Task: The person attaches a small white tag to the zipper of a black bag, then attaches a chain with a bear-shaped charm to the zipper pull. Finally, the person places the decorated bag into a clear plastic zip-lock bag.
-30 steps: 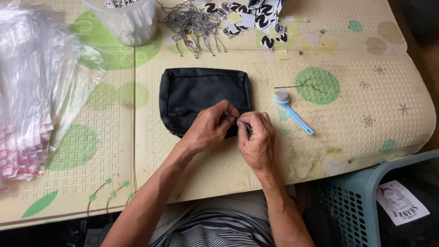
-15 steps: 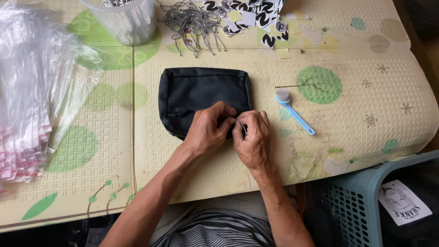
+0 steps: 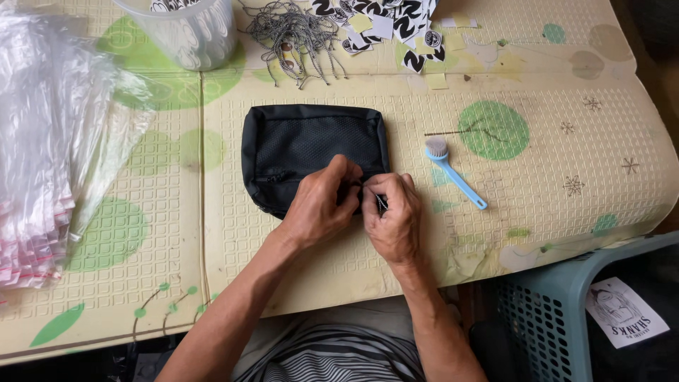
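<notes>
Yellow foam matting [image 3: 566,233] with green dots and an embossed grid covers the work surface, seen from above. On it, near the middle, lies a black pouch [image 3: 311,145] with a mesh front panel and a zip running along its lower part. Both hands meet at the pouch's lower right corner. The left hand [image 3: 322,201] rests on the pouch, its fingers bent and drawn together at that corner. The right hand [image 3: 392,216] is just beside it, touching it, with its fingers pinched on a small thin cord or zip pull [image 3: 380,204] that hangs between the two hands; it is too small to tell which. Right of the pouch, apart from it, lies a light blue brush [image 3: 453,173] with its bristle head toward the far side. Along the far edge sit a clear plastic tub [image 3: 191,35], a tangle of grey cords [image 3: 293,32], and a scatter of black-and-white tags [image 3: 385,25]. A stack of clear plastic bags [image 3: 49,148] fills the left side. At the lower right, beside the mat, stands a teal basket [image 3: 559,318].
</notes>
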